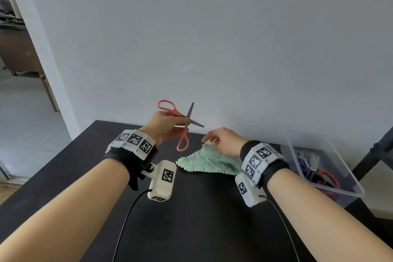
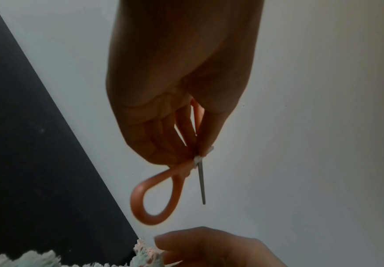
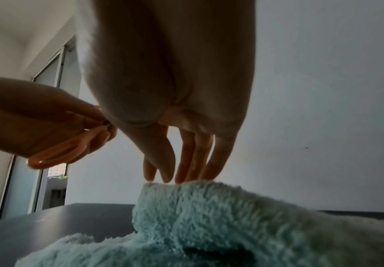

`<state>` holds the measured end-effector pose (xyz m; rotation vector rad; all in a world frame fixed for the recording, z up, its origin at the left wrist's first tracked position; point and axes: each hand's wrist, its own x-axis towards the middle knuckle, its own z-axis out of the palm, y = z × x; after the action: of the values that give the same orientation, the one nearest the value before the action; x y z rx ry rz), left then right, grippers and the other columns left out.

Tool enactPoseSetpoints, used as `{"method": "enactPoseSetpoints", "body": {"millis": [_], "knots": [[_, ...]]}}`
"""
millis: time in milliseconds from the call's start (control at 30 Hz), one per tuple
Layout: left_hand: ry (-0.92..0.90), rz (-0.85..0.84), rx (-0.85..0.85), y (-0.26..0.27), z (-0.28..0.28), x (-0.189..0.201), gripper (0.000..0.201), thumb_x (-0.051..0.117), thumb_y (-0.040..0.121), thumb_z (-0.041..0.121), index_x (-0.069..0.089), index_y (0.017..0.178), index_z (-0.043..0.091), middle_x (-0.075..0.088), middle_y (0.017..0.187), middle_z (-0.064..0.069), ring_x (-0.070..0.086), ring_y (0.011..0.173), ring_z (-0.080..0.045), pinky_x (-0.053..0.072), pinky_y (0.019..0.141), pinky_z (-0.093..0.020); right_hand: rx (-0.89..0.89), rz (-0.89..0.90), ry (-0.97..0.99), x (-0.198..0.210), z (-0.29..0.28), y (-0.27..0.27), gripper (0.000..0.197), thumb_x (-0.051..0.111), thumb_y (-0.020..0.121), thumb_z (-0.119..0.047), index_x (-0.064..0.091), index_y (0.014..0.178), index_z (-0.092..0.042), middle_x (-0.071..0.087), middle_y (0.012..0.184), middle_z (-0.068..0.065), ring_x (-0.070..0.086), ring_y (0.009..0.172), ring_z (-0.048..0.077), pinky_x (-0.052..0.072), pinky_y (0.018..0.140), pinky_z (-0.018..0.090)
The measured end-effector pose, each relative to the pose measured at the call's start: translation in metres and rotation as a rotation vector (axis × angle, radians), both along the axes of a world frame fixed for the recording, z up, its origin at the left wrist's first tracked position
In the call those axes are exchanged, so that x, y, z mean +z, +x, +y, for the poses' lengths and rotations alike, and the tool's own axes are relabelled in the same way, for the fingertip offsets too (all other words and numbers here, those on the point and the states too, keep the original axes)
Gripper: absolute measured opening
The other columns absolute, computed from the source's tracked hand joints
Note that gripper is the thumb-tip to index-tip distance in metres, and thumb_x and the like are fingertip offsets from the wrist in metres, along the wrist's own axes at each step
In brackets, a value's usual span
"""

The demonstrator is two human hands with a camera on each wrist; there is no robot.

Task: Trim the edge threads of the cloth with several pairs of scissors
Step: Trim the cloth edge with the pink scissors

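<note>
Two steel blades stood crossed open on the coral-handled scissors (image 1: 182,122), which your left hand (image 1: 164,126) pinched near the pivot, above the matte black tabletop (image 1: 191,208). Your right hand (image 1: 225,140), fingers straight, touched the raised corner of the fluffy mint cloth (image 1: 209,162) lying there.

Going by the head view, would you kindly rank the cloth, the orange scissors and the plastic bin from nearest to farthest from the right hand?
1. Cloth: under the right hand, fingertips at its raised edge.
2. Orange scissors: to the left, held up by the left hand.
3. Plastic bin: far right, at the table edge.
</note>
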<state>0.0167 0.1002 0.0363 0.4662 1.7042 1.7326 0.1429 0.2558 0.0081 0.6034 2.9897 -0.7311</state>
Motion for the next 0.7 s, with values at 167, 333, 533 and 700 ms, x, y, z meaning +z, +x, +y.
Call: {"method": "enactPoseSetpoints", "body": {"millis": [167,333,533,700], "knots": [[-0.032,-0.004,-0.014,-0.003,0.005,-0.004,0.013,0.068,0.083,0.001,0.064,0.096,-0.001,0.068,0.081,-0.01,0.068,0.062,-0.019,0.057,0.055,-0.025,0.087,-0.145,0.032,0.002,-0.006,-0.004,0.035,0.042,0.096,-0.003,0.063,0.117,-0.02,0.05,0.12,0.005,0.052,0.083,0.015,0.038,0.061,0.018],[-0.035,0.014,-0.026,0.001,0.004,0.0,0.006,0.066,0.084,0.0,0.064,0.089,0.001,0.067,0.081,-0.01,0.068,0.058,-0.017,0.057,0.054,-0.023,0.03,-0.091,0.103,0.007,-0.004,-0.005,0.017,0.061,0.082,-0.003,0.069,0.094,-0.012,0.063,0.105,0.007,0.052,0.07,0.012,0.037,0.051,0.019],[-0.033,0.026,-0.056,0.013,0.0,0.006,0.004,0.066,0.084,0.001,0.065,0.087,0.003,0.068,0.083,-0.01,0.068,0.062,-0.018,0.058,0.057,-0.024,-0.011,0.044,0.085,0.019,-0.002,0.009,0.01,0.067,0.079,-0.011,0.067,0.088,-0.016,0.065,0.111,0.004,0.06,0.102,0.02,0.049,0.085,0.03],[-0.007,0.042,-0.091,0.028,-0.001,0.017,0.005,0.066,0.085,0.001,0.065,0.09,0.002,0.068,0.087,-0.011,0.067,0.069,-0.021,0.059,0.061,-0.025,0.012,0.116,0.085,0.037,0.0,0.025,0.008,0.062,0.081,-0.013,0.065,0.087,-0.018,0.065,0.111,0.001,0.062,0.093,0.018,0.048,0.085,0.031]]}}
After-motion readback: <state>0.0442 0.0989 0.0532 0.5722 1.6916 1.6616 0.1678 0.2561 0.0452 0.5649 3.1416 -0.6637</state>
